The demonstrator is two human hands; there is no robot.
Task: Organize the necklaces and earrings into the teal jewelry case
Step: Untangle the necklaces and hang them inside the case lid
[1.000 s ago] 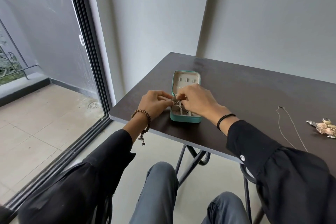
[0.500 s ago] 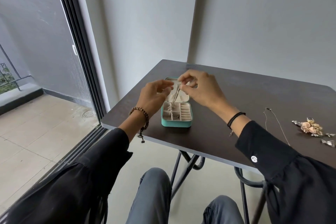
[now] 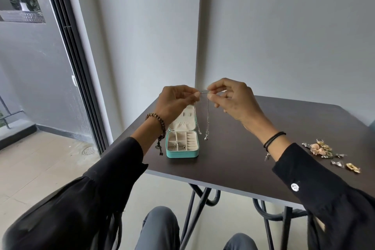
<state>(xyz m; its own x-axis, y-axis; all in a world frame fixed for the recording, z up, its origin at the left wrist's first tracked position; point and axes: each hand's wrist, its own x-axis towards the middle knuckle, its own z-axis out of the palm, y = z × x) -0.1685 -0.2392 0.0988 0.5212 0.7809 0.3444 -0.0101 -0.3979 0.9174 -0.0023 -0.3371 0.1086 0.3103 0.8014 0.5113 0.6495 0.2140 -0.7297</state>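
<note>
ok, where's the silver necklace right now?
Head view, centre: the silver necklace hangs pinched between the left hand and right hand, its ends dangling by the right edge of the teal jewelry case, above the table.

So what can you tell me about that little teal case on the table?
The teal jewelry case sits open on the dark table, near its left front corner. The lid stands upright, cream-lined, with a gathered pocket. The base is split into cream compartments and ring slots; a few small pieces lie inside.
</note>
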